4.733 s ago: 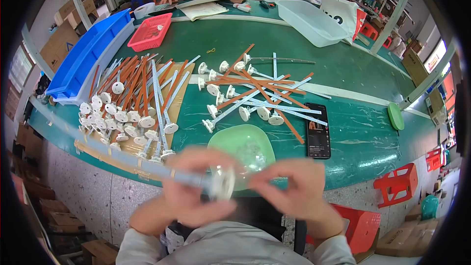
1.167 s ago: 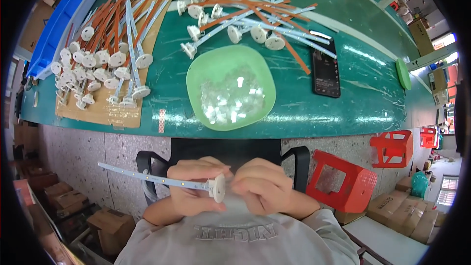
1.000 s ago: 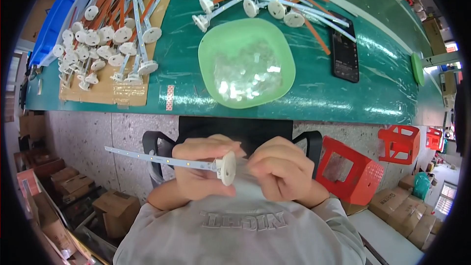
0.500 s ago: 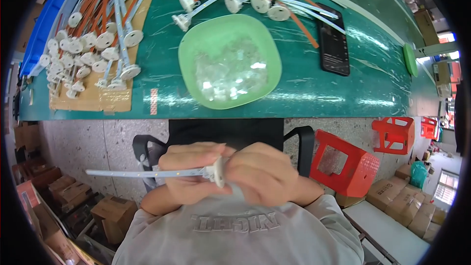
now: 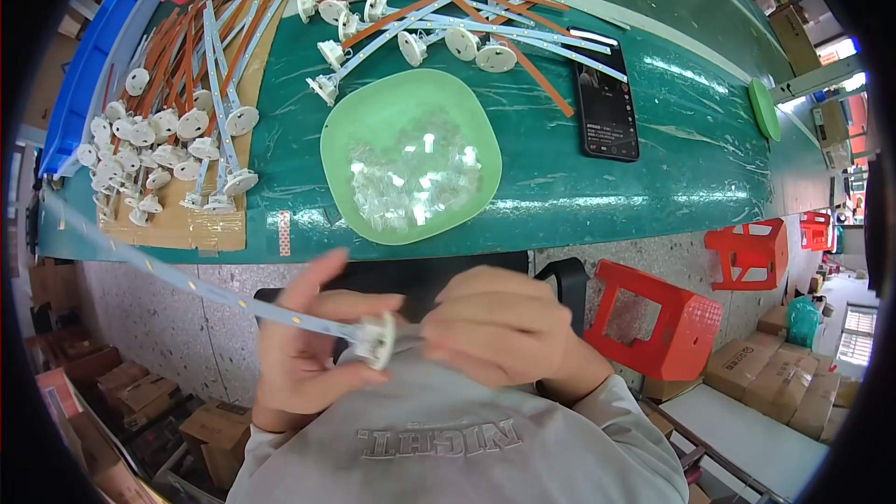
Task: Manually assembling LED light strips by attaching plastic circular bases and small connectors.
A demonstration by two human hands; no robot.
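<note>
A: Left hand (image 5: 313,345) — what is it doing?

B: It is gripping a long white strip (image 5: 201,287) near its round white end cap (image 5: 376,340). The thumb and lower fingers are curling around the strip just behind the cap, and the index finger is sticking up, free.

A: Where is the strip lying?

B: It is running from the cap, held close to the chest over the grey sweatshirt (image 5: 448,439), out and up to the person's left, below the table edge. Small pale dots are showing along it.

A: Right hand (image 5: 504,327)?

B: It is bunching into a narrow pinch, fingertips pressing against the cap side. What it is pinching, I cannot tell; the knuckles are hiding it.

A: And on the table?

B: The green table (image 5: 691,140) is carrying a green bowl (image 5: 411,157) of small clear pieces, straight ahead of the hands and well apart from them. A black phone (image 5: 608,112) is lying to the right of the bowl. A loose pile of white and orange strips (image 5: 448,14) with round caps is spreading behind the bowl. To the left, a cardboard sheet (image 5: 177,224) is holding more capped strips (image 5: 187,121), laid side by side. A blue bin (image 5: 89,65) is sitting at the far left.

A: Floor side?

B: A red stool (image 5: 667,317) is standing to the right of the hands.
</note>
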